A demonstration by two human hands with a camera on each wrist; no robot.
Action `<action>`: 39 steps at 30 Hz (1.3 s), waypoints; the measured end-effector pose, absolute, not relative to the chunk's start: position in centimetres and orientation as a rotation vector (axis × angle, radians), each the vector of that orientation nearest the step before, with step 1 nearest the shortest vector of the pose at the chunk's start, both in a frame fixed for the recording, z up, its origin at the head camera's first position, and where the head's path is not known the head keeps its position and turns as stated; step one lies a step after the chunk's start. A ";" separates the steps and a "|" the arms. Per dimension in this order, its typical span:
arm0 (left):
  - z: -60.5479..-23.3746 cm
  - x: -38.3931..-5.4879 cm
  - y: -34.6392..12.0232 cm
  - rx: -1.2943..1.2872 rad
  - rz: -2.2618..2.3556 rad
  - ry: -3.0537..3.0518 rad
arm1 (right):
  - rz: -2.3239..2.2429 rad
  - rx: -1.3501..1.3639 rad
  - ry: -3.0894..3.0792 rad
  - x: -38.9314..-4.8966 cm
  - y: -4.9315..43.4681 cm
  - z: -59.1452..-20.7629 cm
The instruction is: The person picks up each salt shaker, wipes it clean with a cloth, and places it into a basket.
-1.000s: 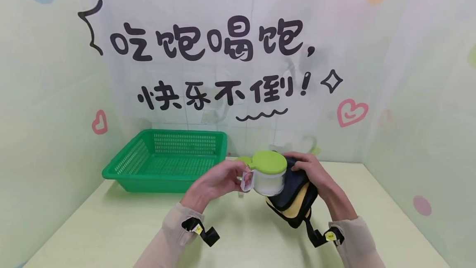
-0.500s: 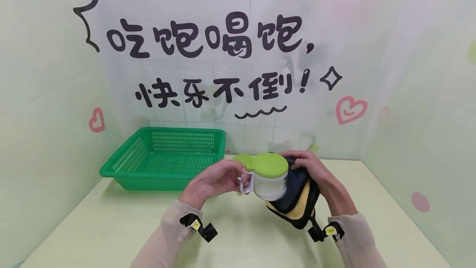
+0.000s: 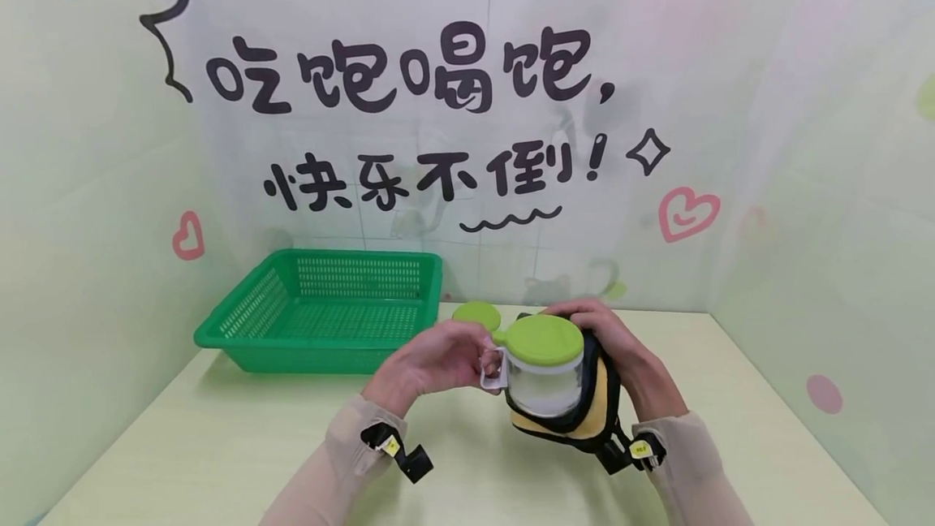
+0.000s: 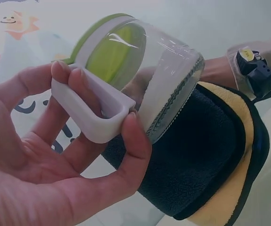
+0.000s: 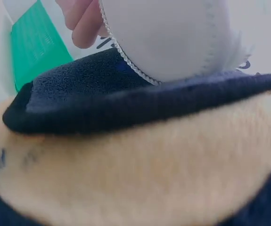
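Curled round the handle (image 4: 78, 106) of the jar (image 3: 544, 386), the left hand (image 3: 441, 357) holds it nearly upright; close on its right, the right hand (image 3: 613, 335) grips the cloth (image 4: 196, 150). Whether jar meets cloth, I can't tell.

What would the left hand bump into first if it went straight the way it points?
The clear jar: the left hand holds it by the handle. Just past that is probably the navy-and-yellow cloth, though I can't tell whether they touch.
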State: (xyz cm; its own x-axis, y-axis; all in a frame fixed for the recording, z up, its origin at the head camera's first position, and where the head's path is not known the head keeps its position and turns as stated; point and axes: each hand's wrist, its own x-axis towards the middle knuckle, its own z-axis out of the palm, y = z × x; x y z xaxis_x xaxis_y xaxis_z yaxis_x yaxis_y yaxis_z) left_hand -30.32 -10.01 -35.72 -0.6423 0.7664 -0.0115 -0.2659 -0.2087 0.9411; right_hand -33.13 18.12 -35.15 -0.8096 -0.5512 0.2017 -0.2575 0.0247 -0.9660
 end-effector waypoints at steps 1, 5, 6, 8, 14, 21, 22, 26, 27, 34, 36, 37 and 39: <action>-35.8 -30.3 -9.9 0.628 1.913 1.349 | -1.872 -0.860 2.047 -33.1 18.0 -35.2; -36.0 -30.4 -9.6 0.651 1.889 1.315 | -1.867 -0.879 1.984 -33.1 17.5 -35.4; -36.0 -30.4 -9.6 0.664 1.882 1.312 | -1.864 -0.878 1.977 -33.1 17.4 -35.4; -36.1 -30.4 -9.5 0.673 1.871 1.305 | -1.854 -0.866 1.976 -33.0 17.1 -35.4; -36.0 -30.3 -9.8 0.676 1.860 1.346 | -1.828 -0.830 1.998 -33.0 17.3 -35.3; -35.6 -30.5 -10.4 0.684 1.888 1.364 | -1.770 -0.864 2.034 -33.2 19.8 -34.3; -35.6 -30.5 -10.5 0.690 1.891 1.364 | -1.762 -0.868 2.041 -33.2 20.2 -34.1; -35.5 -30.6 -10.8 0.683 1.900 1.355 | -1.731 -0.897 2.064 -33.1 21.0 -33.7; -35.4 -30.6 -10.8 0.686 1.901 1.353 | -1.731 -0.890 2.066 -33.1 20.9 -33.7; -35.6 -30.5 -10.2 0.686 1.897 1.337 | -1.796 -0.785 2.052 -32.6 18.7 -34.1; -35.7 -30.4 -10.0 0.670 1.891 1.356 | -1.799 -0.764 2.051 -32.5 17.8 -34.5; -35.7 -30.4 -10.0 0.659 1.889 1.365 | -1.796 -0.755 2.051 -32.5 17.4 -34.6; -35.9 -30.3 -9.9 0.634 1.889 1.382 | -1.786 -0.739 2.049 -32.5 17.0 -35.0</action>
State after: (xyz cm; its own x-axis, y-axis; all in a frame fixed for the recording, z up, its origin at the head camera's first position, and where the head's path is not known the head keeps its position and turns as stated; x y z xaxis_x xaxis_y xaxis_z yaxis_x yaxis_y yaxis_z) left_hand -30.33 -9.89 -35.85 -0.6341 0.7731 -0.0176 -0.2506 -0.1839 0.9505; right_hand -32.54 16.98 -34.97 -0.8138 -0.5739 0.0918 -0.1693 0.0829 -0.9821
